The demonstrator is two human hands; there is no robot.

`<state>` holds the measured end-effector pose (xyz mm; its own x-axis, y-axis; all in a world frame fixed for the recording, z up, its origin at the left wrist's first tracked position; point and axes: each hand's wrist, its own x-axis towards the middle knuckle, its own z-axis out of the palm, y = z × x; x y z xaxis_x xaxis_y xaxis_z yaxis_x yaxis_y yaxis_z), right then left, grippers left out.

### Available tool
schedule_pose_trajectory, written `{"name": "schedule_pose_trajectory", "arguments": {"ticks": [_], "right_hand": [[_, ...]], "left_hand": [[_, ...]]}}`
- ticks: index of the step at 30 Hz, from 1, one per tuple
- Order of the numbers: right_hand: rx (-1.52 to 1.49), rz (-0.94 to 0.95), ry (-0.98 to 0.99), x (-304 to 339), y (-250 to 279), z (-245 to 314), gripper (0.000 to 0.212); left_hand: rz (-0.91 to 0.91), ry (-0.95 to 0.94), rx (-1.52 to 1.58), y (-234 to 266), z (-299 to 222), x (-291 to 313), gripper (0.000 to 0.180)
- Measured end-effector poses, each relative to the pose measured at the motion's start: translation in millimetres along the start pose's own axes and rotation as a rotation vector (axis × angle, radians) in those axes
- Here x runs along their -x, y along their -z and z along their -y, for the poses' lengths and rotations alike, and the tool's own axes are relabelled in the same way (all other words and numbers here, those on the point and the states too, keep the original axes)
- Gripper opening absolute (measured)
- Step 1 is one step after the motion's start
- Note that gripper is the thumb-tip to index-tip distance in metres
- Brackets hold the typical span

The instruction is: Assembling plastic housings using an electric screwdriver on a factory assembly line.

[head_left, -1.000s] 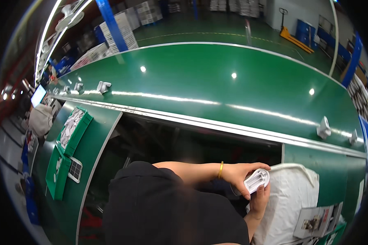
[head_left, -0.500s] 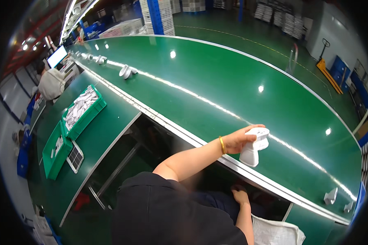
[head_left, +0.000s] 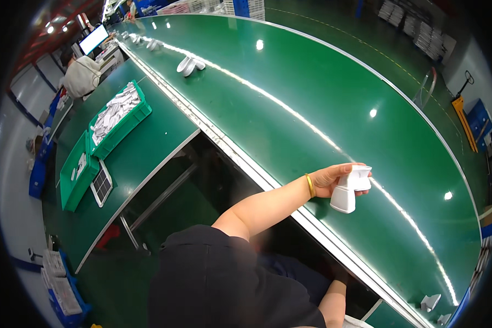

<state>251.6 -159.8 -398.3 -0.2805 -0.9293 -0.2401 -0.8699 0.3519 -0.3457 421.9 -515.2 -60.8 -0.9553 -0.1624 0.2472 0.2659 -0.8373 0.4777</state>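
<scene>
My left hand (head_left: 332,179), with a yellow band (head_left: 310,185) at its wrist, is closed around a white plastic housing (head_left: 343,199). The housing is held over the near side of the green conveyor belt (head_left: 290,142). It has a wide flared end at the top and a blocky, rounded end hanging down. My thumb lies along its upper part, and fingertips show at its far side. My right hand (head_left: 339,275) is low in the shadow by my lap, below the belt's metal edge; its fingers are hidden.
Similar white parts (head_left: 190,65) lie farther up the belt, and a couple more (head_left: 430,302) at the lower right. On the left side table sit two green bins (head_left: 123,127) of white pieces and a dark gridded panel (head_left: 101,185). Beyond, a person (head_left: 81,75) sits near a screen.
The view has shifted, so the scene sits differently. My left hand has turned the white housing, showing another side. My right hand has sunk deeper into the shadow.
</scene>
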Motion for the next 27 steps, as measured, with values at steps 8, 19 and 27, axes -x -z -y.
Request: {"name": "schedule_pose_trajectory", "arguments": {"ticks": [8,19,27], "right_hand": [[-0.084,-0.037,0.099,-27.3,12.7,-3.6,0.063],[-0.198,-0.076,0.312,-93.6,33.8,19.1,0.062],[-0.292,-0.059,0.404,-94.1,36.9,27.0,0.062]], "left_hand": [[-0.009,0.066,-0.007,10.2,4.2,4.8,0.076],[0.105,0.167,0.099,20.5,10.7,-1.4,0.083],[0.085,0.142,0.056,11.3,4.7,1.9,0.089]]}}
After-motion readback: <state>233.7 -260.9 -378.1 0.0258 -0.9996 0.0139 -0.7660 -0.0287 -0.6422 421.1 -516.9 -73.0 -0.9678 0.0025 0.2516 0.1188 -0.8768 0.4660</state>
